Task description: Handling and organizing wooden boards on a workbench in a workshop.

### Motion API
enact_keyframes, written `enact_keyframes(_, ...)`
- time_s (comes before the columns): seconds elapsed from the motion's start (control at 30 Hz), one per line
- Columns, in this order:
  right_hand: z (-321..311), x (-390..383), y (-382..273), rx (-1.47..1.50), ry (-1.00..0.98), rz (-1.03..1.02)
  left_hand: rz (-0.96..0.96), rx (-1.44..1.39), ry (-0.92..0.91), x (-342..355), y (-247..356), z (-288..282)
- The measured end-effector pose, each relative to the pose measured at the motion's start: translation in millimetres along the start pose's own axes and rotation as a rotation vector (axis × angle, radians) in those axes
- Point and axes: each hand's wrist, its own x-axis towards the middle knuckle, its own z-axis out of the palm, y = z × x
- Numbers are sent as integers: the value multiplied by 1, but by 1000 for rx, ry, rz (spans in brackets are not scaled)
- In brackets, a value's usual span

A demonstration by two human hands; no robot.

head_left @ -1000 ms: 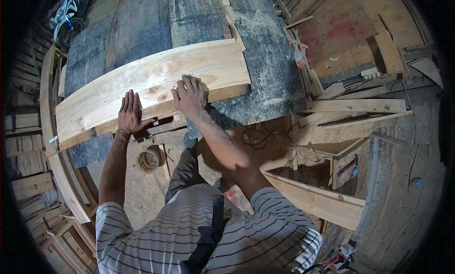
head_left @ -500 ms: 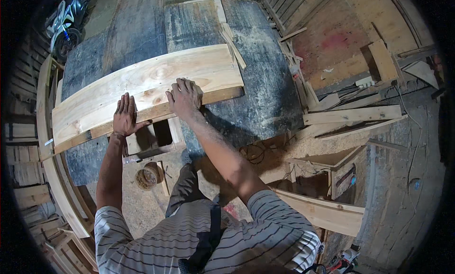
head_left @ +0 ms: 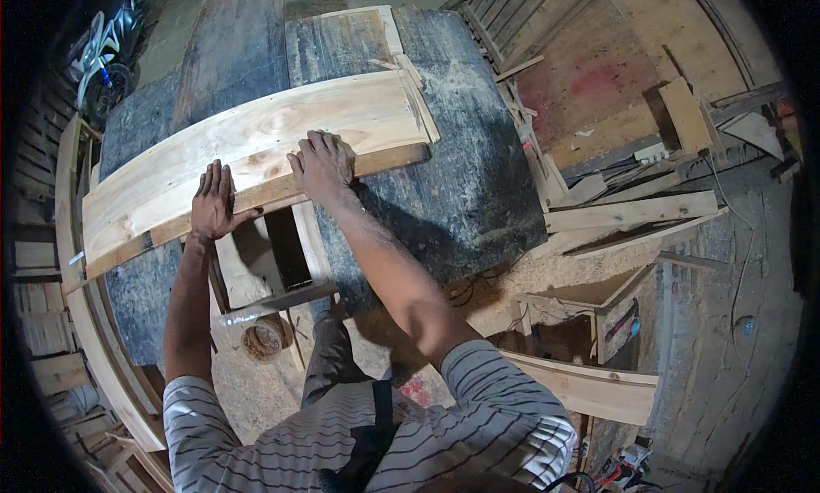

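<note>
A long pale wooden board [head_left: 282, 113] lies across a dark, worn worktable [head_left: 495, 126], its thicker front edge toward me. My left hand [head_left: 218, 206] rests on that front edge, fingers stretched straight and thumb spread to the right. Farther right, my right hand [head_left: 325, 167] lies over the same edge, fingers on the board's top and thumb apart. Neither hand is wrapped round the board. Below the board and between my forearms, a wooden frame [head_left: 320, 245] with a dark gap sits at the table's near edge; the board hides its far part.
Loose thin wood strips [head_left: 417, 87] touch the board's right end. A round tub [head_left: 263, 341] stands on the sawdust-covered floor. An open wooden box [head_left: 619, 322] and a long plank [head_left: 589, 393] lie at the right. A motorcycle [head_left: 104, 66] stands far left.
The board has slid away from me across the worktable, both hands moving with it. More of the wooden frame below now shows. The loose strips at its right end have been pushed farther back.
</note>
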Motion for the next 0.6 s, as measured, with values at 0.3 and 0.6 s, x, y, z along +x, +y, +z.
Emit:
enact_keyframes(0.3,14,40,9,-13,64,-18,19,15,78,38,-20,1)
enact_keyframes(0.6,60,70,-86,48,-236,51,-169,-304,128,80,-91,-2)
